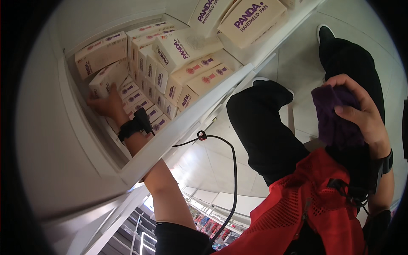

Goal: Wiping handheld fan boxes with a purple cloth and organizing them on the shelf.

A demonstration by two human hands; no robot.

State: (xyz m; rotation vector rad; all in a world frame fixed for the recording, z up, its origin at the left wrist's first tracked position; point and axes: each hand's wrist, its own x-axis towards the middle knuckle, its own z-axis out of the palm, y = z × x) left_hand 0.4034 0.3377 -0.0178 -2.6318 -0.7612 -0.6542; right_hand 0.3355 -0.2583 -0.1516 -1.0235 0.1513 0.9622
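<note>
My left hand (106, 102) reaches into a white drawer or cabinet compartment (188, 111) and has its fingers around the lower end of a white handheld fan box (108, 76), which leans at a slant. Beneath and beside it stand rows of like boxes (135, 98), packed closely. A larger fan box (188, 47) lies tilted on top of the rows. On the right, over my lap, my right hand (363, 111) holds a bunched purple cloth (338, 118) between thumb and fingers.
More fan boxes (253, 20) stand in the upper part of the compartment. A black cable (235, 165) with a small loop runs from my left wrist across the front edge. My bent legs (267, 127) are beside the compartment on a tiled floor (299, 67). Stocked shelves (210, 223) stand behind.
</note>
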